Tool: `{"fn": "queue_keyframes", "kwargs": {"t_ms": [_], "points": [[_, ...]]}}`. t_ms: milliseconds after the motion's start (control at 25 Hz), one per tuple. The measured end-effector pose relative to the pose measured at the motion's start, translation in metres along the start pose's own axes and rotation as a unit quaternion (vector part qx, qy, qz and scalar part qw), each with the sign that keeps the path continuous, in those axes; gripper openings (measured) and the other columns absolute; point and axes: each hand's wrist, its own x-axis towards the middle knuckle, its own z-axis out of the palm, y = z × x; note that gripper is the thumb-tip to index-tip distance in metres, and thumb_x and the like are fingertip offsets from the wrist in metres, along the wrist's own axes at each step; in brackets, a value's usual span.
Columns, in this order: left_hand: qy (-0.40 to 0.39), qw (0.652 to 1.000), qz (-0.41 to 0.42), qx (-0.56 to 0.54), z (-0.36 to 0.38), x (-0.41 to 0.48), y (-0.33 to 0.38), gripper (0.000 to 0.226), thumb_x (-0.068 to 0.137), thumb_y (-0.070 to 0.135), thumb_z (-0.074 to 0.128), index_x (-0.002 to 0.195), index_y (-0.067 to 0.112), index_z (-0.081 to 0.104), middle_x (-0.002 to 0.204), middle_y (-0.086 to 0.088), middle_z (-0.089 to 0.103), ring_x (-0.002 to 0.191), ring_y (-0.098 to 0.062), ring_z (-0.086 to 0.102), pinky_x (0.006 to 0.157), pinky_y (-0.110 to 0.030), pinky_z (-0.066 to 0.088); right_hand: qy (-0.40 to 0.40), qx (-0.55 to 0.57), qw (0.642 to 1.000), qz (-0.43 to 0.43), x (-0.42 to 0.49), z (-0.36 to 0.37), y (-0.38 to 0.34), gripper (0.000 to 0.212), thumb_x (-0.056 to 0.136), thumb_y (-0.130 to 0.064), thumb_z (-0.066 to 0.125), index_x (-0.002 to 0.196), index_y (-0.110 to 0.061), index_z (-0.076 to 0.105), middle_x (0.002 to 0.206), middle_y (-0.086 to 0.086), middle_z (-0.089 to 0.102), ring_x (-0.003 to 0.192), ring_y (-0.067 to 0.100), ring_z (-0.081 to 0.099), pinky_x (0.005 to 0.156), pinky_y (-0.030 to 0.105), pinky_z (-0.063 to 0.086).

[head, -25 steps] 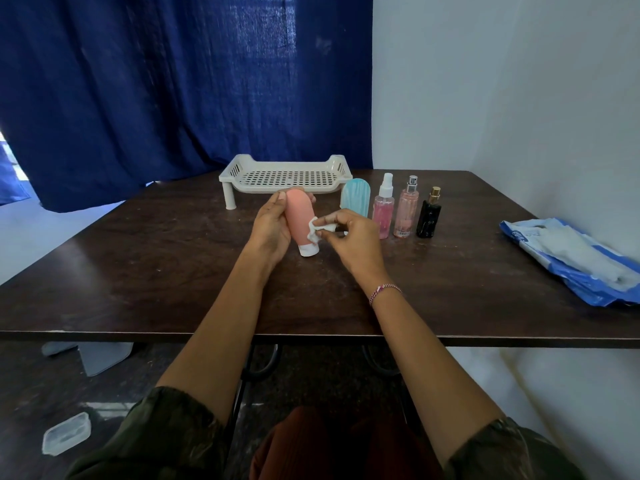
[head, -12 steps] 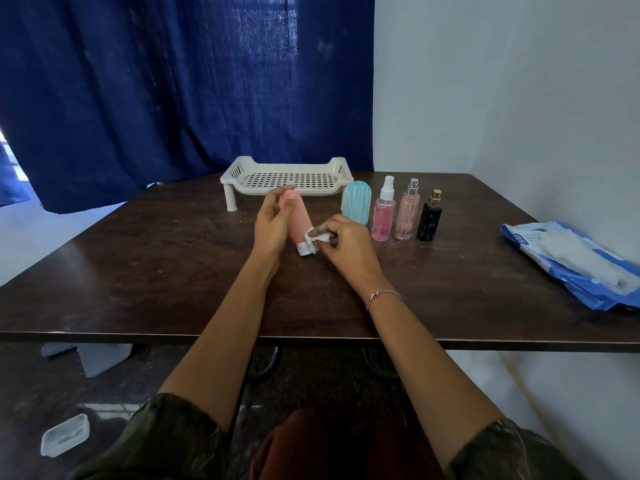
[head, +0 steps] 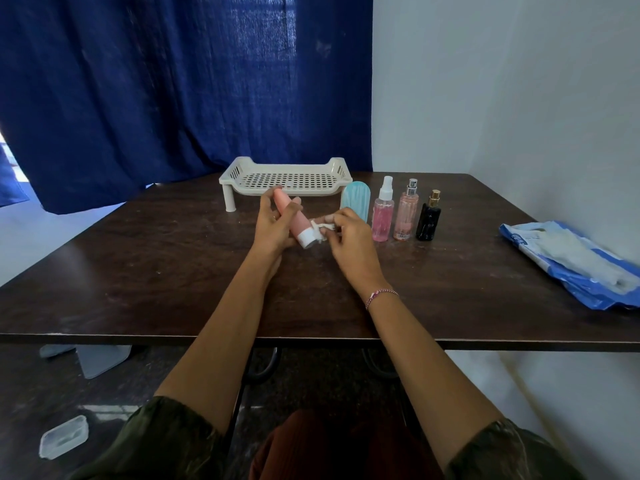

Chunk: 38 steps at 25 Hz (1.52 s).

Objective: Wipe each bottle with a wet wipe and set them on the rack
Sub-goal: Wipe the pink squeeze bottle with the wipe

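Left hand (head: 273,225) is wrapped around a pink bottle (head: 294,220), fingers curled over its upper body, holding it tilted with the white cap end pointing down toward the right and just above the counter (head: 138,271). Right hand (head: 349,233) pinches a small bunched white wipe (head: 320,230) between thumb and fingertips, pressing it against the bottle's cap. Both forearms reach straight out from the near edge of the counter, the right wrist carrying a thin bracelet (head: 381,295). Just behind the hands stands a pale rack (head: 239,174) on short legs, its perforated floor bare. To the right of the hands, a light blue bottle (head: 356,199) stands upright beside the rack's right end, then a row of three more upright ones: a pink spray bottle (head: 383,216), a taller pink bottle with a silver top (head: 406,216) and a black bottle with a gold top (head: 428,220), each close to its neighbour. Well apart at the counter's right edge lies a blue and white wipes pack (head: 571,261), overhanging slightly. Wide bare counter spreads to the left of the hands and in front of them toward the near edge. A dark blue curtain (head: 173,98) hangs behind the counter's far edge.
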Motion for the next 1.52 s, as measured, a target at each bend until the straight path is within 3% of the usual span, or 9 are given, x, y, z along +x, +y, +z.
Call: {"fn": "queue_keyframes", "kwargs": {"t_ms": [280, 480, 560, 720, 960, 1120, 1280, 1360, 1520], "points": [[-0.029, 0.999, -0.017, -0.032, 0.003, -0.001, 0.001, 0.053, 0.097, 0.027, 0.048, 0.141, 0.027, 0.02, 0.135, -0.017, 0.045, 0.115, -0.019, 0.056, 0.079, -0.045, 0.056, 0.018, 0.031, 0.998, -0.058, -0.002, -0.002, -0.002, 0.026, 0.083, 0.004, 0.058, 0.102, -0.009, 0.069, 0.103, 0.004, 0.066, 0.096, 0.011, 0.058, 0.089, 0.019, 0.047], [-0.036, 0.998, -0.045, -0.022, 0.007, -0.003, 0.002, 0.05, 0.098, 0.029, 0.045, 0.14, 0.026, 0.018, 0.137, -0.016, 0.044, 0.117, -0.022, 0.055, 0.088, -0.048, 0.052, 0.022, 0.084, 0.995, 0.049, 0.001, -0.005, 0.002, 0.024, 0.088, -0.005, 0.056, 0.109, -0.011, 0.066, 0.108, 0.001, 0.066, 0.098, 0.006, 0.056, 0.086, 0.012, 0.043], [-0.039, 0.996, -0.053, -0.062, 0.008, -0.005, 0.005, 0.049, 0.098, 0.027, 0.044, 0.139, 0.023, 0.018, 0.137, -0.017, 0.043, 0.118, -0.022, 0.055, 0.083, -0.046, 0.054, 0.018, 0.133, 0.984, 0.113, 0.004, -0.006, 0.005, 0.024, 0.09, -0.009, 0.056, 0.112, -0.013, 0.065, 0.109, -0.002, 0.066, 0.096, 0.001, 0.053, 0.08, 0.008, 0.043], [-0.056, 0.989, -0.065, -0.117, 0.008, -0.006, 0.006, 0.043, 0.099, 0.026, 0.042, 0.135, 0.021, 0.019, 0.136, -0.022, 0.045, 0.118, -0.026, 0.055, 0.076, -0.043, 0.055, 0.016, 0.259, 0.944, 0.204, 0.006, -0.004, 0.009, 0.026, 0.091, -0.009, 0.055, 0.114, -0.014, 0.063, 0.107, -0.004, 0.064, 0.098, 0.007, 0.059, 0.085, 0.026, 0.053], [-0.068, 0.981, -0.065, -0.172, 0.009, -0.006, 0.008, 0.036, 0.1, 0.025, 0.041, 0.129, 0.021, 0.021, 0.126, -0.019, 0.048, 0.113, -0.025, 0.058, 0.081, -0.045, 0.053, 0.011, 0.433, 0.849, 0.303, 0.006, -0.006, 0.008, 0.027, 0.09, -0.005, 0.055, 0.117, -0.007, 0.059, 0.114, 0.004, 0.061, 0.1, 0.014, 0.061, 0.083, 0.03, 0.055], [-0.083, 0.95, -0.101, -0.284, 0.003, -0.002, 0.007, 0.047, 0.1, 0.026, 0.039, 0.141, 0.011, 0.021, 0.132, -0.023, 0.046, 0.116, -0.033, 0.057, 0.075, -0.046, 0.057, 0.003, 0.483, 0.823, 0.299, 0.006, -0.007, 0.006, 0.028, 0.088, -0.003, 0.057, 0.115, -0.006, 0.059, 0.114, 0.005, 0.061, 0.101, 0.015, 0.062, 0.08, 0.026, 0.056], [-0.114, 0.923, -0.112, -0.351, -0.003, 0.0, 0.005, 0.048, 0.101, 0.029, 0.033, 0.139, 0.0, 0.028, 0.136, -0.028, 0.045, 0.121, -0.041, 0.051, 0.089, -0.047, 0.052, -0.021, 0.51, 0.817, 0.269, 0.004, -0.009, 0.001, 0.022, 0.086, 0.0, 0.058, 0.106, -0.008, 0.063, 0.106, 0.005, 0.065, 0.099, 0.018, 0.064, 0.079, 0.025, 0.056], [-0.131, 0.908, -0.104, -0.384, -0.005, 0.002, 0.003, 0.048, 0.1, 0.031, 0.033, 0.138, 0.002, 0.028, 0.136, -0.03, 0.044, 0.121, -0.046, 0.049, 0.096, -0.052, 0.047, -0.034, 0.487, 0.836, 0.25, 0.002, -0.009, -0.001, 0.021, 0.083, -0.001, 0.063, 0.099, -0.013, 0.065, 0.104, 0.007, 0.067, 0.099, 0.019, 0.064, 0.078, 0.026, 0.056], [-0.131, 0.914, -0.067, -0.378, -0.005, 0.004, 0.003, 0.055, 0.095, 0.027, 0.044, 0.141, 0.002, 0.027, 0.139, -0.029, 0.043, 0.123, -0.043, 0.049, 0.091, -0.05, 0.051, -0.027, 0.442, 0.866, 0.231, 0.001, -0.011, -0.004, 0.02, 0.08, -0.006, 0.068, 0.095, -0.017, 0.063, 0.093, 0.003, 0.069, 0.083, 0.01, 0.067, 0.068, 0.021, 0.055]]}}
